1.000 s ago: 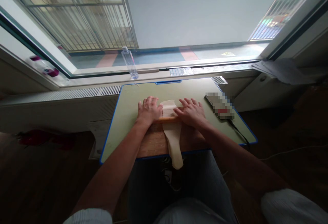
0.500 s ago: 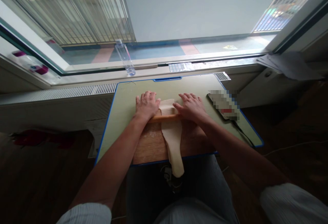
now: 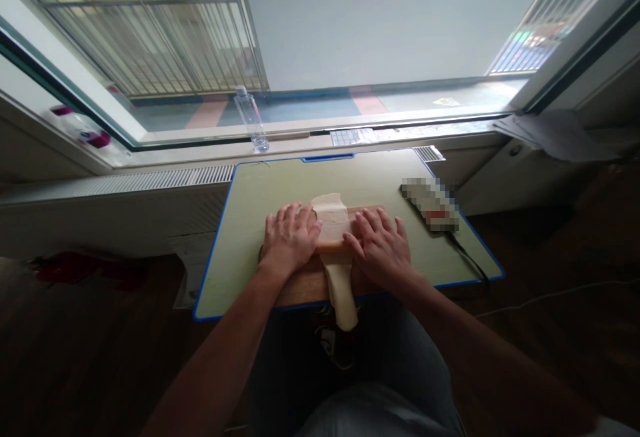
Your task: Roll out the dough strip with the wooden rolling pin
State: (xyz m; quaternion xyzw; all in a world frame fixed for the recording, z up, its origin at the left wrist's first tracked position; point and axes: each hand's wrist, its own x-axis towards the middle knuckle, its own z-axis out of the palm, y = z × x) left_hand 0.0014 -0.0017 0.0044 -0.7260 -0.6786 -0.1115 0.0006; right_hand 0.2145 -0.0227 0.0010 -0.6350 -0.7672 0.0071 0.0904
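The dough sheet (image 3: 333,217) lies lengthwise over the wooden board (image 3: 303,287) on the tabletop (image 3: 285,187), its narrower near end hanging past the tabletop's near edge. It looks light, soft and limp, likely to stretch or tear if pulled by one corner, so it is best taken with a flat hand beneath it or by both side edges at once. The pale dusting visible on it suggests a dry surface rather than a sticky one, though this cannot be confirmed. The rolling pin (image 3: 331,246) crosses the dough; it looks like smooth, stiff wood, light enough to turn under the palms, and is best held near its two ends, clear of the sheet.

The left hand (image 3: 293,234) rests palm down over the pin's left part, fingers extended and slightly apart. The right hand (image 3: 380,242) lies likewise over the right part, fingers fanned, thumb pointing in toward the dough.

Compared with half a second ago, both hands and the pin are nearer the person's body. More of the dough shows beyond the pin, less on the near side, and the board's far edge now appears beyond the right hand.
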